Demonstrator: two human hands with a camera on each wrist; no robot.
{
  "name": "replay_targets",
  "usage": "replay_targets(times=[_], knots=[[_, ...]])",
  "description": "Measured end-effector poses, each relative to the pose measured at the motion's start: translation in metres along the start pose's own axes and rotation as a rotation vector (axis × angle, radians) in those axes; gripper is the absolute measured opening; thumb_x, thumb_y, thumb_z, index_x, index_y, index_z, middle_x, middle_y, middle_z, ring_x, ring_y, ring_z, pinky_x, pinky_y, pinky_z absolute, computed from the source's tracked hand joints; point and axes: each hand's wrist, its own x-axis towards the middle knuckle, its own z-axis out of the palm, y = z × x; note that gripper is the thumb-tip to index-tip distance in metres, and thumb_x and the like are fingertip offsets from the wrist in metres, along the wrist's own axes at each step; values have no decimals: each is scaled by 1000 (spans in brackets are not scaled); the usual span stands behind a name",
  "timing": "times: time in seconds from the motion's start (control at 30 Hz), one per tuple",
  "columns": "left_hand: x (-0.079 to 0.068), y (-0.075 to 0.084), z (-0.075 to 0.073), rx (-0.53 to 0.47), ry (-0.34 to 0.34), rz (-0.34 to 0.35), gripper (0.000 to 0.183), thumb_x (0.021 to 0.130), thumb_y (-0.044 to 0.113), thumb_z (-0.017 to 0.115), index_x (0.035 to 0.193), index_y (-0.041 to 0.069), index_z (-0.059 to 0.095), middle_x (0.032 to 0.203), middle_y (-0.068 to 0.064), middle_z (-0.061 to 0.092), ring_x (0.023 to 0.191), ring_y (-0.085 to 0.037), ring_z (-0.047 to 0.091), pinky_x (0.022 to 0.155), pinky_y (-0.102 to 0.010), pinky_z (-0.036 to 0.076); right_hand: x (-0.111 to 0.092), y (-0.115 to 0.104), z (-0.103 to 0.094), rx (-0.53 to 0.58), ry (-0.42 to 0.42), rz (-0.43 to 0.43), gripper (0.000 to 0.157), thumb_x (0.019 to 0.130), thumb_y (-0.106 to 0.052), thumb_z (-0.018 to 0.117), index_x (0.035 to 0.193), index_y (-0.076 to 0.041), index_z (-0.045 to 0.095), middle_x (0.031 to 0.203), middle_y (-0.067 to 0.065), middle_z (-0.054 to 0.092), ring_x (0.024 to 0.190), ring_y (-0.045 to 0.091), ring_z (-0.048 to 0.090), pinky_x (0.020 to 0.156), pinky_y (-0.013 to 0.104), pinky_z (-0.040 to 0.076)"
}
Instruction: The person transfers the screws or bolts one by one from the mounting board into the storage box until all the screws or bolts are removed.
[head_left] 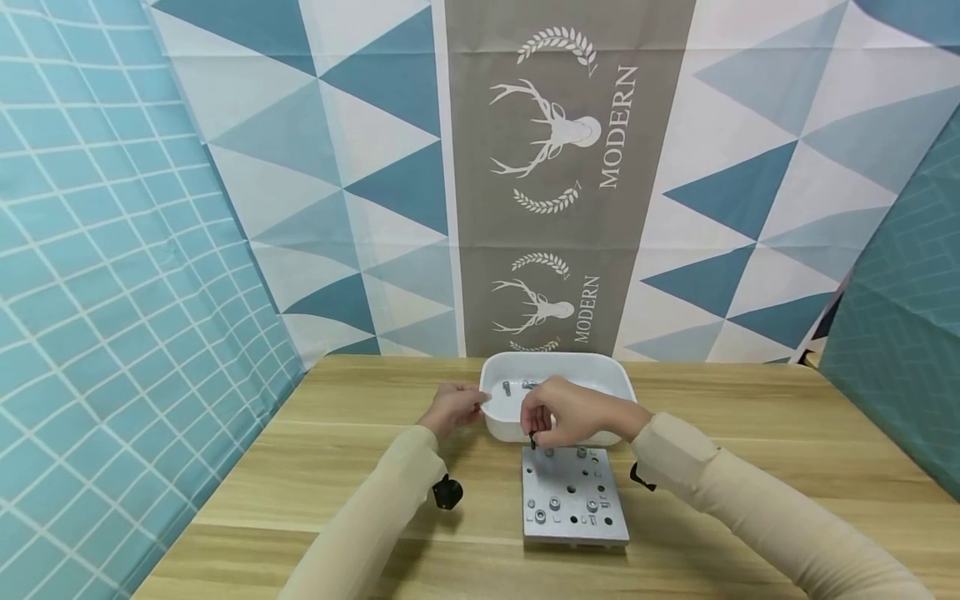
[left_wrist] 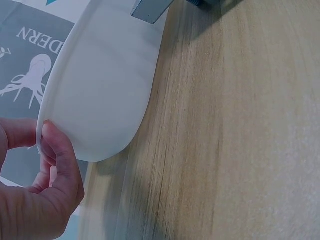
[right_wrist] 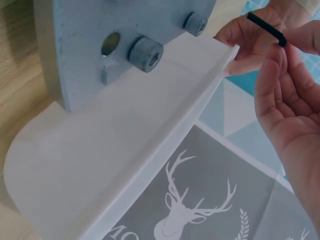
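Note:
With thumb and fingers my left hand [head_left: 456,406] pinches the left rim of a white plastic tray [head_left: 498,429]. My right hand [head_left: 566,410] holds a slim black hex key [right_wrist: 265,28] between thumb and fingertips, over the tray's front edge and the far end of a metal plate [head_left: 553,481]. One end of the key is tucked at the fingertips; the other sticks out. Several socket head screws [head_left: 555,502] stand in the plate, among open holes. Two of them, one a large screw [right_wrist: 146,54], show up close in the right wrist view.
Loose screws [head_left: 507,387] lie inside the tray, partly hidden by the right hand. Black wrist mounts [head_left: 448,492] show at both sleeves. The wooden table [head_left: 330,467] ends at a patterned cloth [head_left: 390,192] behind the tray.

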Motion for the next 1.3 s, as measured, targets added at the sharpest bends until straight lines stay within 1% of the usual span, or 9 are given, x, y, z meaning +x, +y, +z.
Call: replay_targets(times=[0.07,0.23,0.3,0.5,0.7,0.77,0.93,1.07,1.3], knots=[[0,0,0,1,0,2,23,87,6,65,105,-7,64,83,-4,57,65,-9,55,64,-19,54,0,1,-1,1,21,-5,10,77,-5,66,82,-13,65,74,-6,64,65,-4,54,64,29,58],[1,0,0,4,-6,-1,23,87,6,65,106,-7,63,84,-4,56,67,-9,55,67,-20,55,1,5,0,0,72,-14,9,75,-6,64,81,-12,64,73,-5,62,66,-1,54,63,23,55],[1,0,0,3,-8,-7,23,87,5,65,105,-7,63,83,-3,56,67,-9,54,67,-19,54,1,7,0,-10,91,-16,9,75,-6,64,81,-12,64,73,-6,62,65,-1,54,62,23,55],[1,0,0,-2,-11,-13,23,87,5,65,106,-8,63,81,-3,55,66,-9,53,65,-18,53,2,14,-4,-28,129,-14,9,75,-5,65,81,-11,64,74,-5,62,66,1,54,62,29,56],[1,1,0,-4,-3,-8,24,86,4,66,107,-8,62,82,-4,54,67,-10,53,65,-19,53,6,23,-10,-34,175,-5,10,76,-3,64,79,-12,64,73,-4,62,65,1,53,60,20,52],[1,0,0,0,-2,-8,23,86,5,66,106,-8,63,81,-3,55,66,-10,54,65,-19,53,8,27,-10,-29,185,6,10,76,-3,64,79,-12,64,72,-4,61,65,1,53,59,17,50],[1,-2,0,-6,-9,-20,21,86,5,66,104,-7,63,81,-3,55,66,-9,54,63,-17,52,8,32,-14,-28,190,27,9,75,-3,65,79,-11,65,71,-4,62,63,1,52,57,16,50],[2,-3,1,-16,-8,-13,20,86,4,65,103,-6,62,80,-3,54,64,-9,53,60,-16,51,9,32,-19,-44,188,20,7,75,-3,66,81,-8,67,72,-3,64,64,-1,52,58,16,50],[0,-2,0,-26,-4,-7,18,86,4,65,101,-6,62,77,-2,52,65,-9,52,60,-16,50,14,30,-30,-54,193,48,7,77,-4,66,78,-11,65,72,-2,64,64,1,53,59,16,51]])
